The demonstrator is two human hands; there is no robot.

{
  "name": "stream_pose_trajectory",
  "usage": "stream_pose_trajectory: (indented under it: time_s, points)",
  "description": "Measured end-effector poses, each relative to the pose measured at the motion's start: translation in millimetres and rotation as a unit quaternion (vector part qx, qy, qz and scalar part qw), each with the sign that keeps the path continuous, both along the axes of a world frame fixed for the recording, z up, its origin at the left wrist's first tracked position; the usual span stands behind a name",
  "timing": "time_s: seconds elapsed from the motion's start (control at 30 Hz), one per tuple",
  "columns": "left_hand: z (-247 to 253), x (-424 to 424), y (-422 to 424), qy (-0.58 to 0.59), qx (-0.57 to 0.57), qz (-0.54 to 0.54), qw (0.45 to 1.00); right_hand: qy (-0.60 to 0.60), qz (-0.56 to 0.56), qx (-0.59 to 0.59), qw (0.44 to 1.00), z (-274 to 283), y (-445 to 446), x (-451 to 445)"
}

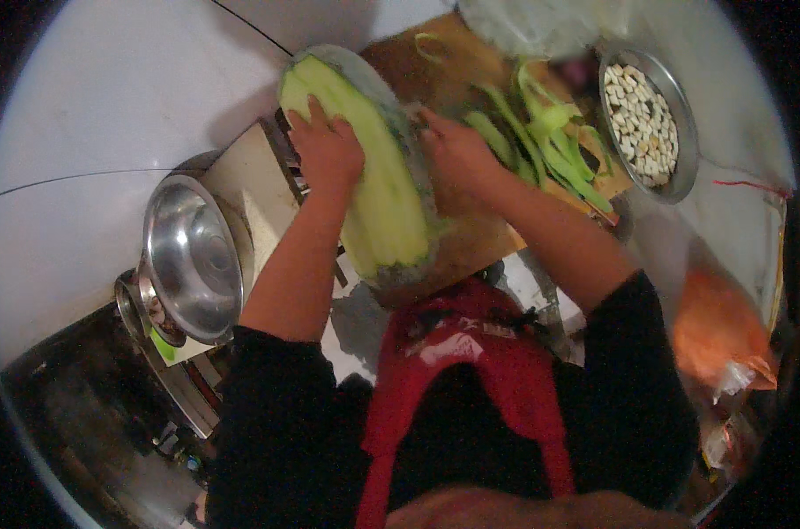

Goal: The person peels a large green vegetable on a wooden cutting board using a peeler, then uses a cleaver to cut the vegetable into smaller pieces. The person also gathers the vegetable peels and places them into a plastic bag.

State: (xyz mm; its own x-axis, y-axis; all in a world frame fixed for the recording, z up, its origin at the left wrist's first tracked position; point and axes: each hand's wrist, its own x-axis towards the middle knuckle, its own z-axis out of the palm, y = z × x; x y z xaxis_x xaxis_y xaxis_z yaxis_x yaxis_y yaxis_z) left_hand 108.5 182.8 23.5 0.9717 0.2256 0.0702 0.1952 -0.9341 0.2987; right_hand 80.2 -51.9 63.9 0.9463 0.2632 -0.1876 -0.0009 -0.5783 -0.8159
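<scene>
A large winter melon lies on the wooden board before me, with a broad pale-green peeled face and grey-green rind along its right side and upper end. My left hand presses on the peeled flesh near the upper part, fingers spread, holding the melon. At the melon's right edge my right hand has its fingers curled around a small tool, blurred and mostly hidden by the hand. Long green strips of peel lie heaped on the board to the right of this hand.
A steel bowl of small white cut pieces stands at the upper right. On the left, a shiny steel basin rests above another bowl. A clear plastic bag lies behind the board. An orange bag is at the right.
</scene>
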Motion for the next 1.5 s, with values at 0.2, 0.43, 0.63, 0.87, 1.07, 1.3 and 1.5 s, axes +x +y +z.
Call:
stream_pose_trajectory:
  time_s: [0.2, 0.43, 0.63, 0.87, 1.07, 1.3, 1.5]
  points:
    - [23, -5, -24, -0.019, -0.014, 0.0, 1.0, -0.156, 0.215, -0.23, 0.936, -5, 83, 160]
    - [25, -3, -30, -0.005, -0.013, 0.02, 1.0, -0.21, 0.308, -0.295, 0.88, -13, 104, 212]
    - [18, -1, -33, -0.025, 0.007, 0.005, 1.0, -0.18, 0.326, -0.292, 0.881, -18, 96, 205]
    - [-5, 6, -17, -0.028, 0.027, 0.002, 0.999, -0.137, 0.185, -0.142, 0.963, -49, 43, 113]
    - [-11, 14, -17, -0.034, 0.056, -0.015, 0.998, 0.0, 0.079, -0.06, 0.995, -53, 6, -14]
    - [-51, 33, 25, -0.043, 0.175, -0.077, 0.981, 0.111, 0.093, -0.01, 0.989, -52, -36, -146]
    - [-44, 34, 23, -0.049, 0.135, -0.079, 0.986, -0.025, 0.096, -0.014, 0.995, -81, -89, -200]
